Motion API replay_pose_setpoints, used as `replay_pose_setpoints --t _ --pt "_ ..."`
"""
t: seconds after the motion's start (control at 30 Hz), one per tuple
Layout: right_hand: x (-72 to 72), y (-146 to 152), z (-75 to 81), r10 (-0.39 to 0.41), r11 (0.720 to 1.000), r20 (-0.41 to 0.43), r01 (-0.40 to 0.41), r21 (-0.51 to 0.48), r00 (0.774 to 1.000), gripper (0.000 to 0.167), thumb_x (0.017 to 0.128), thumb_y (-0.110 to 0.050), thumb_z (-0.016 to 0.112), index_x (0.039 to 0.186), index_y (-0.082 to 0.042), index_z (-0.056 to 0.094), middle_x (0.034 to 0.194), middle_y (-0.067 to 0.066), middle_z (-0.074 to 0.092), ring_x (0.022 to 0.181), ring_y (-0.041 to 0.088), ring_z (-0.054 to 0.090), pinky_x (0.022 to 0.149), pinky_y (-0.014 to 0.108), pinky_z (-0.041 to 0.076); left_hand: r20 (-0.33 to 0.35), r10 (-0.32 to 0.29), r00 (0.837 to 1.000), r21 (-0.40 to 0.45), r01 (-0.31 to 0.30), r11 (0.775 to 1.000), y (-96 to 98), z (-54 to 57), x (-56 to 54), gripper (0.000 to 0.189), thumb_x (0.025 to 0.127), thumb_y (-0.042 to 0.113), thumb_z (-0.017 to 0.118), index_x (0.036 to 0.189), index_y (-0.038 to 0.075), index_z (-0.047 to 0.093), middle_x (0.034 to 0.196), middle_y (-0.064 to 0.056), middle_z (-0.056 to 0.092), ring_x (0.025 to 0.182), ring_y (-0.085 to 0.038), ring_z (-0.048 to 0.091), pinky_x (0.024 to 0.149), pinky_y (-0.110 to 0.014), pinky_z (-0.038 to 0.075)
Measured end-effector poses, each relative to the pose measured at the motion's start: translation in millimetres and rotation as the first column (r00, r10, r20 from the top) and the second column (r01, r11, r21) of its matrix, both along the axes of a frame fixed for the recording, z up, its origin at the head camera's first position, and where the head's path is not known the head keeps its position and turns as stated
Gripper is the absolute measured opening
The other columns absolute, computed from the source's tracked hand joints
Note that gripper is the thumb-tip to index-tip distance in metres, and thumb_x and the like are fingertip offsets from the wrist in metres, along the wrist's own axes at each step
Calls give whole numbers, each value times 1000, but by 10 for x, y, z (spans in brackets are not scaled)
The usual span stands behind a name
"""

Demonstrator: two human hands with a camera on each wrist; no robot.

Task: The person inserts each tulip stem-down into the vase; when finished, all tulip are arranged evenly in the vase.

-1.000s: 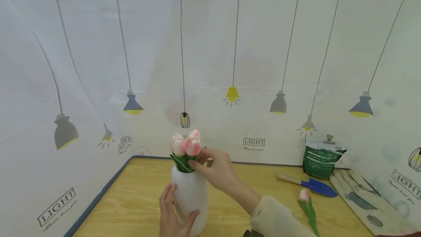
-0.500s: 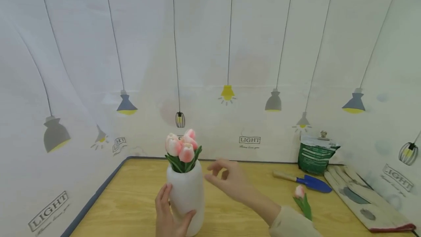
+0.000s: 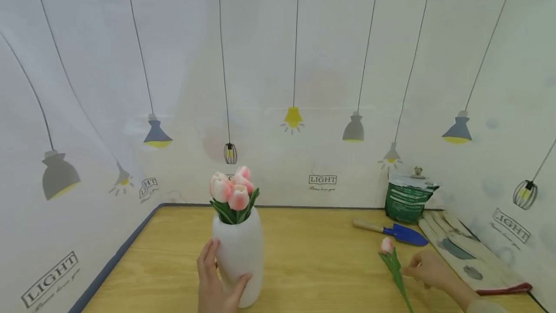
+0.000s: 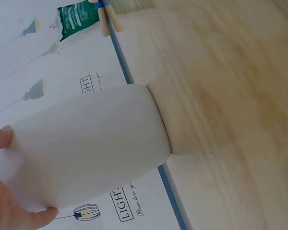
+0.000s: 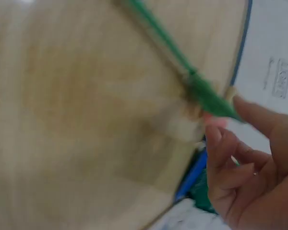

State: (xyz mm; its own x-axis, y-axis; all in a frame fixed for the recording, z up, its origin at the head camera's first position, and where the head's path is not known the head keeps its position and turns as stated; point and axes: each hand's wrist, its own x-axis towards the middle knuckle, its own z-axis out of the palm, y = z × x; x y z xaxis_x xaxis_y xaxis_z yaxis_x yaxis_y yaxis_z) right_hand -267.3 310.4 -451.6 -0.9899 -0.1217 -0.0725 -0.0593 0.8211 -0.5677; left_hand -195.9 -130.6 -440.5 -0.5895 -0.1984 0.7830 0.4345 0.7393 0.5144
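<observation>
A white vase (image 3: 239, 260) stands upright on the wooden table, holding several pink-and-white tulips (image 3: 239, 198) with green leaves. My left hand (image 3: 217, 274) grips its side, fingers on the left and thumb across the front. The left wrist view shows the vase (image 4: 96, 143) with its base on the tabletop. A single tulip (image 3: 394, 269) lies on the table at the right. My right hand (image 3: 427, 269) is beside its stem, fingertips right at the leaves. In the blurred right wrist view, thumb and forefinger of the right hand (image 5: 254, 163) are spread near the tulip's leaf (image 5: 211, 101).
A blue trowel (image 3: 406, 234) with a wooden handle lies behind the single tulip. A green-and-white bag (image 3: 408, 202) with a clip stands at the back right. Pale work gloves (image 3: 471, 260) lie along the right edge. A printed cloth wall (image 3: 269, 62) borders the table.
My right hand has left the tulips in the vase and moved right and down to the single tulip. My left hand stays on the vase. The head view has turned slightly right.
</observation>
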Motion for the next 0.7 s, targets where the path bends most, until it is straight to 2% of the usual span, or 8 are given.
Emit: replay_pose_setpoints --t 0.07,0.13,0.23,0.33,0.53,0.63,0.7 --pt "-11 109 -132 4 998 91 2 -57 996 33 80 -36 61 79 -4 66 55 1 57 37 5 38 37 20 32 5 1 1000 5 -1 1000 -1 9 -3 108 47 5 85 136 5 25 126 -23 33 106 -32 41 67 -48 47" --pt "-12 134 -239 -1 993 140 18 -120 990 40 80 -42 59 85 -3 66 59 1 60 40 6 39 38 21 34 -9 3 1000 -2 -3 1000 -3 8 -9 108 46 4 86 135 4 25 125 -23 34 105 -30 41 67 -47 47" --pt "-5 82 -346 -22 988 124 41 -151 992 37 78 -38 63 86 -2 65 66 0 60 51 9 46 45 25 40 -39 2 999 -19 -3 1000 -4 -5 -20 109 43 3 86 134 1 27 124 -23 35 104 -27 39 65 -45 47" --pt "4 11 -389 -61 991 96 72 -115 993 30 75 -31 67 82 -1 64 70 0 60 61 13 51 52 28 42 -43 -7 999 -31 6 1000 -7 -17 -24 109 43 3 86 134 1 27 124 -23 34 105 -26 39 64 -44 47" --pt "-11 -99 -355 -122 990 74 127 -68 990 23 71 -22 69 79 -2 64 66 0 59 60 14 51 54 29 41 26 -16 1000 -7 16 1000 -6 -1 -10 107 49 6 85 136 6 23 126 -23 32 107 -32 41 68 -47 47" --pt "-49 -200 -250 -131 987 47 135 -86 990 27 71 -21 69 85 1 64 69 2 61 59 13 52 53 29 42 53 -10 999 5 9 1000 -11 11 5 106 51 7 84 137 7 22 127 -22 32 108 -34 41 69 -48 47" --pt "-92 -319 -120 -109 984 24 111 -141 994 31 73 -20 68 92 4 62 70 2 61 54 13 52 49 27 41 64 -1 998 11 0 1000 -17 15 14 106 51 7 85 137 8 23 127 -22 32 108 -34 42 69 -48 48"
